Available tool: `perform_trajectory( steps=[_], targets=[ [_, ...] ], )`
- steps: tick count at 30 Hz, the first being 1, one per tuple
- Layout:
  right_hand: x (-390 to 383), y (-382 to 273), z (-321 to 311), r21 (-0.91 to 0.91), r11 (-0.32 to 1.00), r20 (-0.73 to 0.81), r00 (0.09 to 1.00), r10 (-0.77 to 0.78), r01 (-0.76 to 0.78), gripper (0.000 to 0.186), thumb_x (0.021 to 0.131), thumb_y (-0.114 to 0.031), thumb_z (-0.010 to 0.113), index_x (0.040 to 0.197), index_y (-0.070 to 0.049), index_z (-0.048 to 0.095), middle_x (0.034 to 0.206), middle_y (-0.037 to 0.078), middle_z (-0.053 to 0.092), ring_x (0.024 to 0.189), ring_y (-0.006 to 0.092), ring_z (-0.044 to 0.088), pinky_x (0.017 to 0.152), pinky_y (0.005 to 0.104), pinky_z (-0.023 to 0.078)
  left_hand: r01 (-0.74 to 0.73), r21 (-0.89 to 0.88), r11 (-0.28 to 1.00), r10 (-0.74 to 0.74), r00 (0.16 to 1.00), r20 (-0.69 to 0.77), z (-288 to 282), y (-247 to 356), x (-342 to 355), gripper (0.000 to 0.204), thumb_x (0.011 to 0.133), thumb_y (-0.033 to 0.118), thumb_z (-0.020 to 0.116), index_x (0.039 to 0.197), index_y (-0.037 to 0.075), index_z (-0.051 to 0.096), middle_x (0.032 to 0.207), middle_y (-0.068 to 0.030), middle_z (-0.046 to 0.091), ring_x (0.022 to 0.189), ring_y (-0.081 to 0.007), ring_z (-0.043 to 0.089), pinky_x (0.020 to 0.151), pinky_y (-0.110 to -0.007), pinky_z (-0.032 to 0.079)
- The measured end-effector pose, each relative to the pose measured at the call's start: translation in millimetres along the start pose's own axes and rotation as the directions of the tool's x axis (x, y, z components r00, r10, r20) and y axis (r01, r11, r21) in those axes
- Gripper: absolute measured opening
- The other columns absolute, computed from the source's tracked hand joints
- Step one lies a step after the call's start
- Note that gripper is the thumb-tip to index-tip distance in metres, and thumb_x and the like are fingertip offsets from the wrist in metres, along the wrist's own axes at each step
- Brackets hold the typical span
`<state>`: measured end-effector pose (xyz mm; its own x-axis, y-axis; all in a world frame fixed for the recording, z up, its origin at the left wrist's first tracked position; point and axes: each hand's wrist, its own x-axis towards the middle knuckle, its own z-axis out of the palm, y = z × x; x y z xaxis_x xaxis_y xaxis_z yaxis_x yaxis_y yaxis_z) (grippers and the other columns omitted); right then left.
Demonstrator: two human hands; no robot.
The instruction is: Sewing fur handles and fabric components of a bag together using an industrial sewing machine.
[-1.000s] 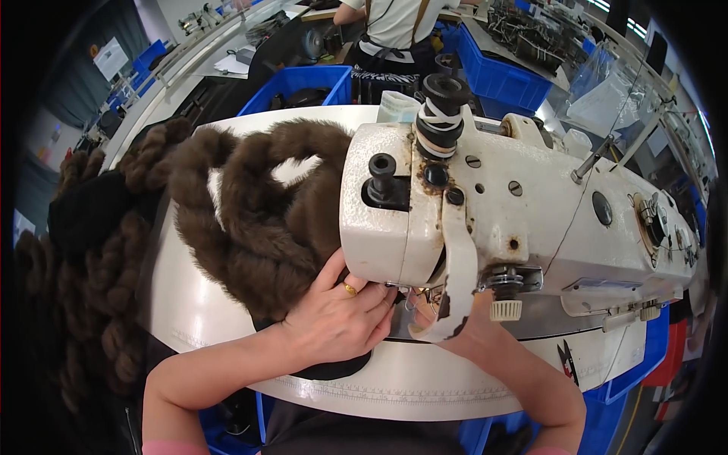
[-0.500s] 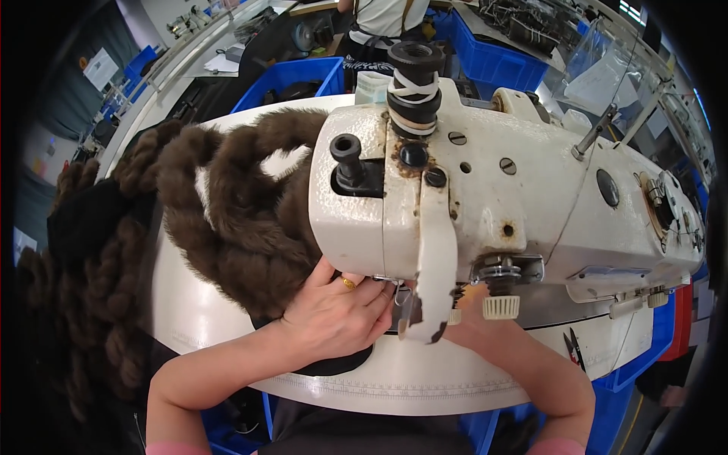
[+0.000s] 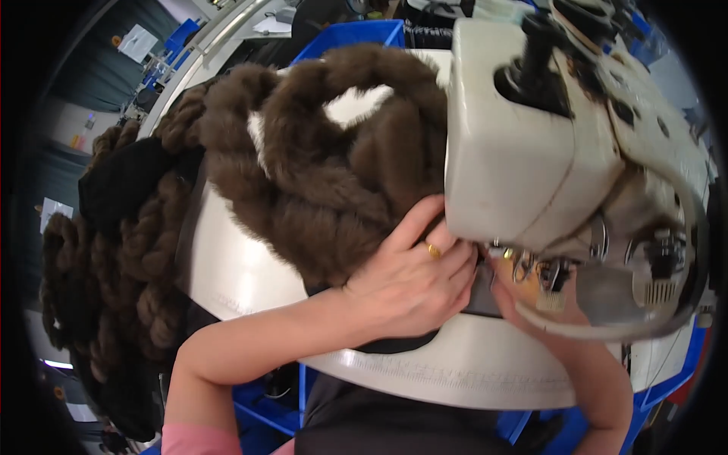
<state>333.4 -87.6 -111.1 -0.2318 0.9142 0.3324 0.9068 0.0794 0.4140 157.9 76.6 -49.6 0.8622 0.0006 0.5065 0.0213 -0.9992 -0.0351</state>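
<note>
Brown fur strips (image 3: 296,212), joined in loops on dark backing, lie on the white sewing table (image 3: 212,265), left of the sewing machine head (image 3: 516,144). My left hand (image 3: 417,280), with a gold ring, grips the near right part of the fur piece beside the needle area (image 3: 516,258), its fingers curled and bunched together. My right hand (image 3: 561,326) reaches in from the lower right behind the presser and guard parts; its fingers are mostly hidden there, so what they hold is unclear.
More brown fur pieces on black cloth (image 3: 121,273) hang over the table's left side. A blue bin (image 3: 349,34) stands beyond the far edge, and other blue bins (image 3: 265,402) sit under the near edge. Workbenches and curtains line the back left.
The view has swung so the machine head appears farther right and closer, with more fur pile showing. Both hands stay at the needle area, the left still on the fur piece.
</note>
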Motion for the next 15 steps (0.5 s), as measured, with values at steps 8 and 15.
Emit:
perform_trajectory(
  steps=[8, 15],
  targets=[
    [25.6, -18.3, 2.5, 0.33, 0.929, 0.038, 0.986, 0.165, -0.168, 0.041, 0.079, -0.014, 0.065, 0.12, -0.016, 0.067, 0.104, 0.002, 0.067, 0.09, 0.0212, 0.064, 0.084, 0.0446, 0.047, 0.078, -0.088, 0.993, -0.082, 0.996, -0.038, 7.7, -0.4, -18.4, 0.023, 0.077, 0.017, 0.066, 0.089, -0.002, 0.068, 0.094, -0.0097, 0.064, 0.111, -0.0288, 0.054, 0.109, -0.046, 0.036],
    [22.3, -14.0, -37.4, 0.806, 0.587, -0.251, 0.943, 0.219, 0.078, 0.025, 0.074, -0.011, 0.071, 0.098, -0.017, 0.075, 0.061, -0.002, 0.052, 0.049, 0.0151, 0.054, 0.044, 0.0307, 0.043, 0.057, -0.011, 0.998, -0.057, 0.998, -0.014, 10.1, -10.2, -19.9, 0.025, 0.08, 0.017, 0.066, 0.095, -0.002, 0.07, 0.096, -0.0086, 0.065, 0.108, -0.0266, 0.055, 0.109, -0.044, 0.036]
  ],
)
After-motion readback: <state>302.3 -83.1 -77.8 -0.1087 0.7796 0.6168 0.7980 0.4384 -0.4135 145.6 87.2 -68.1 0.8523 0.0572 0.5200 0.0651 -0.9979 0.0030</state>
